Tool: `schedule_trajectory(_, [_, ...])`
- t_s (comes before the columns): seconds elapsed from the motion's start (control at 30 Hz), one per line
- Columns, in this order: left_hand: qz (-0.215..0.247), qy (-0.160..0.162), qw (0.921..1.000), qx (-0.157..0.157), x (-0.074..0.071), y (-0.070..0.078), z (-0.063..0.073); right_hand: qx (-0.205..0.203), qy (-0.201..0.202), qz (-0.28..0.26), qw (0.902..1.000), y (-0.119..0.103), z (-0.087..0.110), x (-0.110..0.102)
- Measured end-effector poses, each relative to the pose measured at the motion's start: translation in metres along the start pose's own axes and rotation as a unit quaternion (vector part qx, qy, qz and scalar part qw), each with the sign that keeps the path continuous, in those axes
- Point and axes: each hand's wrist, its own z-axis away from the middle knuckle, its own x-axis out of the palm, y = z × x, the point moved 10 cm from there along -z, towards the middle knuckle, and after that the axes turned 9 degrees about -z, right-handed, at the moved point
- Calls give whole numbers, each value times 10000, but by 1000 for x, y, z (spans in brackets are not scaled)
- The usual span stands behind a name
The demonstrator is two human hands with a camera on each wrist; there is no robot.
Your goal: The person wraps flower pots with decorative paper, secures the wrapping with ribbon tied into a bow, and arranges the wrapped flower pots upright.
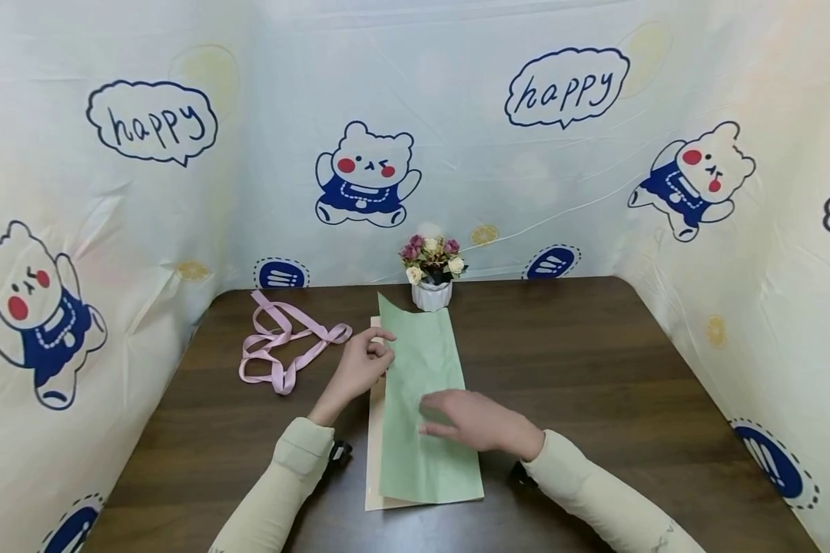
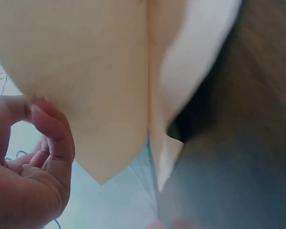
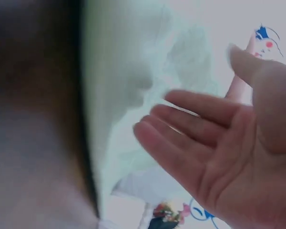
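Note:
A folded sheet of paper, green (image 1: 425, 369) on one face and beige (image 1: 376, 461) on the other, lies lengthwise in front of me. Its green half leans over the beige half, and a beige strip shows along the left side. My left hand (image 1: 363, 361) pinches the raised left edge of the paper between thumb and forefinger. From the left wrist view, the beige inner face (image 2: 95, 71) and the crease appear beside that hand. Over the green face is my right hand (image 1: 473, 420), its fingers (image 3: 190, 119) extended and holding nothing.
A loose, tangled pink ribbon (image 1: 277, 346) lies left of the paper. Just beyond the paper's far end stands a small white pot of artificial flowers (image 1: 432, 273). The brown table (image 1: 581, 346) meets a printed cloth backdrop (image 1: 470, 169) at the back and sides.

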Motion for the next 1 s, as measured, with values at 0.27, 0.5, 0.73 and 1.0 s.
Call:
schedule_trajectory(0.27, [363, 109, 9989, 265, 8, 31, -8, 867, 1260, -1142, 9816, 0, -13, -52])
schedule_trajectory(0.5, [984, -88, 9948, 252, 25, 49, -14, 898, 1868, -1154, 9715, -4, -22, -70])
schedule_trajectory(0.73, [1155, -259, 9926, 275, 36, 57, -19, 838, 2140, -1285, 9647, 5, -18, -79])
schedule_trajectory(1.0, [1115, 361, 9915, 564, 24, 54, -14, 804, 2140, -1261, 9653, 14, -11, -82])
